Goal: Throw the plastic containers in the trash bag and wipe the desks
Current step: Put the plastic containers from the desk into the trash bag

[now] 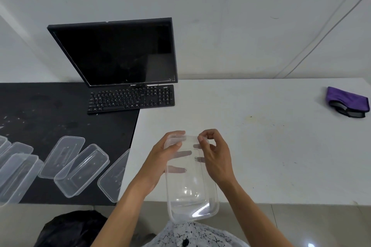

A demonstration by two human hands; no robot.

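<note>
left hand [160,158]: wrapped round the left edge of the clear container [190,182] near its far end, thumb on top at the far left corner, fingers underneath and showing through the plastic. Firm grasp.
right hand [214,156]: pinching the far right corner of the same container, thumb and forefinger closed on the rim, other fingers curled loosely and partly spread. Holding, not released.
container: rectangular, see-through, held above the near edge of the white worktop [261,136]. Long axis runs away from the person, far end at the hands, near end hanging past the worktop edge over the patterned shirt [192,234]. Cannot tell whether it is one tub or a tub with lid.
other containers [80,168]: several clear tubs and lids lying loose on the black worktop [60,110] to the left, mostly tilted on a diagonal; one lid [114,176] straddles the seam between black and white surfaces.
trash bag [70,228]: black, on the floor at lower left, just beside the person.
monitor [116,52]: dark screen, at the back across the seam.
keyboard [132,98]: black, right in front of the monitor.
cloth [347,100]: purple, far right of the white worktop, well apart from the hands.
</note>
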